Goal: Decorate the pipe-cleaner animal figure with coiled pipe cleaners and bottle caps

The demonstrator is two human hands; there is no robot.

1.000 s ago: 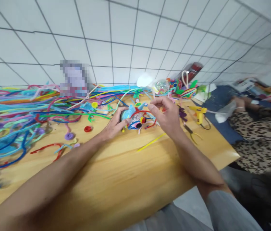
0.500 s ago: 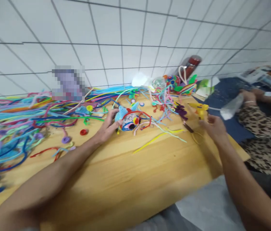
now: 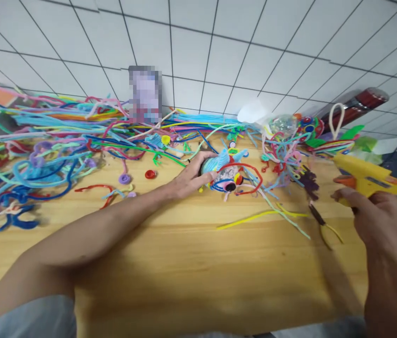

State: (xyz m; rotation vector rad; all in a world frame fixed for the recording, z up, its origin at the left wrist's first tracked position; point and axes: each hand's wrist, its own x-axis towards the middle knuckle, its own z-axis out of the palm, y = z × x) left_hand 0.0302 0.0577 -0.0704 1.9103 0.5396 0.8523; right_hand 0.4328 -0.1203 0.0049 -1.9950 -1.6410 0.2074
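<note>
My left hand (image 3: 192, 177) is closed round the left side of a pipe-cleaner craft figure (image 3: 227, 173), which rests on the wooden table. Light-blue fuzzy points, a red loop and a dark round eye show on the figure. On the right, my right hand (image 3: 370, 211) grips a yellow hot glue gun (image 3: 374, 176) by its handle, raised above the table with its nozzle to the left. Beneath it and to the left lie yellow-handled pliers (image 3: 320, 218), close to a dark purple fuzzy clump (image 3: 306, 184).
Heaps of coloured pipe cleaners (image 3: 54, 136) cover the left and back of the table (image 3: 184, 272). A blurred-out upright panel (image 3: 145, 94) leans on the tiled wall. At the back right lie a dark red cylinder (image 3: 356, 105) and a clear ball (image 3: 283, 126). A red cap (image 3: 151, 174) sits left of centre.
My right hand has lifted the glue gun closer to the camera. My left hand stays on the craft figure. The view has swung left, so the other person at right is mostly out of sight.
</note>
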